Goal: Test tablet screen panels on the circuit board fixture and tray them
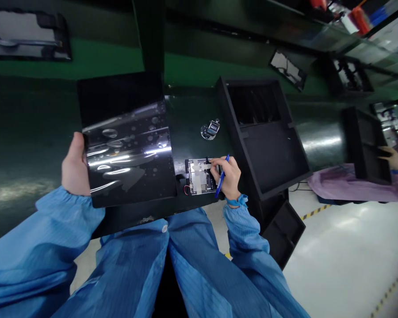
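1. Left hand (74, 165) closes on the edge of a film-covered display panel (128, 150).
2. Right hand (226, 176) holds a blue pen (218, 190) in a narrow grip, touching a taped circuit board (199, 176) on the dark green workbench (192, 119).

Light is mainly from overhead, w/ hard streaks of glare thrown across the glossy film-covered panel (129, 152) & a pale sheen on the dark green bench top (318, 141). White floor (348, 251) is washed out. Frame edges are bowed by wide-angle distortion; far corners are dim & soft.
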The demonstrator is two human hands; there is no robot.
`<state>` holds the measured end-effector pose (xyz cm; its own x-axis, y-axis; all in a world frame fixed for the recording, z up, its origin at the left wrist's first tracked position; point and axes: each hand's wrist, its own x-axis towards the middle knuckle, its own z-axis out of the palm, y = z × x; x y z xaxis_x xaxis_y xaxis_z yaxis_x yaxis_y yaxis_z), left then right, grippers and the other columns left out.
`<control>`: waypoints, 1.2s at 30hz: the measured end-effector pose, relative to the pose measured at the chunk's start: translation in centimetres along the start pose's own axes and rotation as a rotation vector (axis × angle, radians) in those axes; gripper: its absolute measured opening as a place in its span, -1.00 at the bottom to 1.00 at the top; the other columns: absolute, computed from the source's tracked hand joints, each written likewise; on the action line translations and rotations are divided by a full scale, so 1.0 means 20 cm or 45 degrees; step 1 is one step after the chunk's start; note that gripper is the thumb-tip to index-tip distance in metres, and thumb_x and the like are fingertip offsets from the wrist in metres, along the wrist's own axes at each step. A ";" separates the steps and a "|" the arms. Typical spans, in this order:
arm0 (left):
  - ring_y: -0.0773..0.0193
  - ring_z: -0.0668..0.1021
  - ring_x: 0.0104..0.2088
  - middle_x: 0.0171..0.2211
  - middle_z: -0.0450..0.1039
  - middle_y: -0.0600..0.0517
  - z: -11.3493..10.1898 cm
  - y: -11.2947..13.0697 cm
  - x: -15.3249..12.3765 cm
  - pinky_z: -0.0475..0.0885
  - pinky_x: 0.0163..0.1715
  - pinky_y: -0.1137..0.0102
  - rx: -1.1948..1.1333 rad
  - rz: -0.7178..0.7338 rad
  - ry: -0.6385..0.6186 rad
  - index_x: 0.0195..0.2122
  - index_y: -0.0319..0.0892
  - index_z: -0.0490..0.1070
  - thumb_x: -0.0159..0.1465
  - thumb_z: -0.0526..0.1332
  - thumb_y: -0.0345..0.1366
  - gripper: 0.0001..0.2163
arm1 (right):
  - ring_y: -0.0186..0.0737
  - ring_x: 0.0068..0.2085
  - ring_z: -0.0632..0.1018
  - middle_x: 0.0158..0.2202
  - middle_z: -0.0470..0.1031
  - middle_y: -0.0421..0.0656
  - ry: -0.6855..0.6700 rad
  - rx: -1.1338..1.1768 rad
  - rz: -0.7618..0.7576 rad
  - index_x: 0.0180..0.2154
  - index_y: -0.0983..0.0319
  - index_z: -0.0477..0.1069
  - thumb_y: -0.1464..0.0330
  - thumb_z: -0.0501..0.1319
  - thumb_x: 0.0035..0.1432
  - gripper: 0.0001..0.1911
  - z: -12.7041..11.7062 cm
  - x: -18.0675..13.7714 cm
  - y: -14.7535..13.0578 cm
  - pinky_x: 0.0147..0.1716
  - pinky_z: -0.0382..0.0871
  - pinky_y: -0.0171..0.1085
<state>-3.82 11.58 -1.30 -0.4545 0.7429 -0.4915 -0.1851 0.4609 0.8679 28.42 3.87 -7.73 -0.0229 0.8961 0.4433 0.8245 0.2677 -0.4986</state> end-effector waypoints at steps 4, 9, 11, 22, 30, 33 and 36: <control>-0.03 0.54 0.11 -0.14 0.64 0.00 -0.02 -0.03 0.04 0.61 -0.02 0.13 0.082 0.060 -0.039 0.06 -0.30 0.45 0.31 0.18 0.00 -0.52 | -0.12 -0.17 0.59 -0.24 0.57 -0.11 -0.086 0.024 0.025 -0.30 0.14 0.47 0.38 0.16 0.30 -0.86 -0.01 0.00 0.01 -0.17 0.51 -0.11; -0.03 0.45 0.21 -0.20 0.63 0.02 -0.10 -0.10 0.14 0.53 0.08 0.29 0.292 0.200 -0.010 0.01 -0.30 0.50 0.25 0.23 0.06 -0.49 | -0.14 -0.16 0.57 -0.22 0.61 -0.12 -0.108 -0.048 -0.031 -0.37 0.14 0.43 0.41 0.14 0.31 -0.82 0.01 0.01 -0.01 -0.16 0.50 -0.13; -0.02 0.47 0.19 -0.18 0.61 0.05 -0.15 -0.13 0.18 0.45 0.16 0.25 0.420 0.225 -0.046 0.08 -0.24 0.48 0.28 0.19 0.08 -0.47 | -0.14 -0.18 0.56 -0.24 0.63 -0.13 -0.097 -0.059 -0.076 -0.34 0.14 0.43 0.43 0.13 0.30 -0.83 -0.01 0.01 -0.03 -0.18 0.50 -0.14; -0.19 0.22 0.37 0.16 0.49 0.13 -0.15 -0.15 0.12 0.21 0.31 -0.03 0.624 0.290 -0.259 0.31 0.04 0.30 0.19 0.23 0.10 -0.34 | -0.16 -0.15 0.66 -0.19 0.65 -0.12 0.420 0.304 0.310 -0.17 0.15 0.35 0.36 0.16 0.34 -0.96 -0.31 0.18 -0.32 -0.12 0.56 -0.13; -0.20 0.61 0.02 -0.23 0.67 -0.02 0.00 -0.06 -0.05 0.58 -0.03 -0.05 -0.446 -0.421 -0.781 -0.11 -0.09 0.55 0.22 0.21 0.17 -0.55 | -0.09 0.09 0.54 0.07 0.60 -0.16 -0.103 0.255 -0.214 0.01 0.08 0.37 0.44 0.18 0.29 -0.72 0.04 0.12 -0.54 0.06 0.49 0.02; -0.13 0.63 -0.01 -0.26 0.67 -0.03 0.00 -0.07 -0.06 0.57 -0.03 -0.01 -0.461 -0.377 -0.721 -0.12 -0.08 0.54 0.29 0.16 0.12 -0.59 | -0.03 0.08 0.55 0.03 0.61 -0.16 0.032 0.097 -0.236 0.01 0.05 0.37 0.46 0.20 0.25 -0.68 0.11 0.11 -0.53 0.07 0.45 0.09; -0.13 0.63 -0.01 -0.22 0.65 -0.09 -0.01 -0.09 -0.05 0.57 -0.05 -0.03 -0.401 -0.299 -0.806 -0.06 -0.11 0.53 0.33 0.06 0.17 -0.51 | -0.03 0.07 0.54 0.03 0.62 -0.18 0.081 0.040 -0.263 -0.01 0.04 0.38 0.47 0.21 0.23 -0.68 0.16 0.11 -0.57 0.10 0.41 0.11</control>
<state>-3.29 9.93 -2.32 0.1991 0.8236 -0.5311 -0.4997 0.5515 0.6679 17.08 3.88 -3.41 -0.1528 0.7971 0.5842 0.7878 0.4552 -0.4151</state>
